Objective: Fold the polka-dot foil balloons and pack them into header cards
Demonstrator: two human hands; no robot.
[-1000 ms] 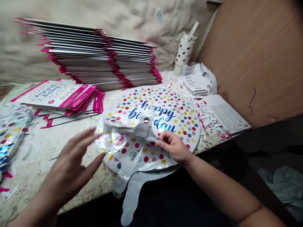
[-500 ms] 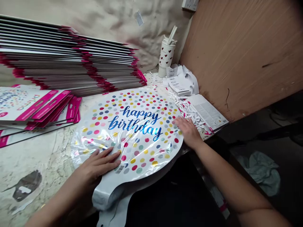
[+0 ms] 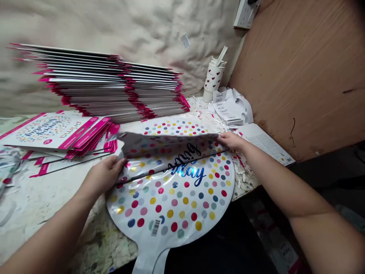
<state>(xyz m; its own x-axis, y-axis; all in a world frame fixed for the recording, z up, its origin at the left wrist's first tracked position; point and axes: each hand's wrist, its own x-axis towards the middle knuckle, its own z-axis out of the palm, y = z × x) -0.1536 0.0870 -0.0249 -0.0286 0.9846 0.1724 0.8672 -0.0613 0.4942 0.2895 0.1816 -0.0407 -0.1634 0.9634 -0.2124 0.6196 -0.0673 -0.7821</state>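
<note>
A flat, round foil balloon (image 3: 171, 205) with coloured dots, blue lettering and a barcode lies at the table's front edge, its white tail hanging toward me. Across its middle stands a folded, shiny foil layer (image 3: 154, 152) that shows dots and reversed-looking letters; whether these are printed or reflected I cannot tell. My left hand (image 3: 104, 175) grips the left end of this fold, fingers closed around it. At the right end, my right hand (image 3: 232, 140) pinches the foil between thumb and fingers. More dotted foil shows beyond the fold.
A tall stack of pink-edged packs (image 3: 114, 87) stands against the wall, with loose packs (image 3: 51, 129) at left. At back right are a heart-patterned tumbler (image 3: 213, 78), label strips (image 3: 228, 108), paper scraps and a printed sheet (image 3: 265, 142). A wooden panel (image 3: 299, 68) bounds the right side.
Both hands lay flat on the balloon; now they grip a raised foil layer folded across it. My left hand has moved up and away from me. The view has shifted left.
</note>
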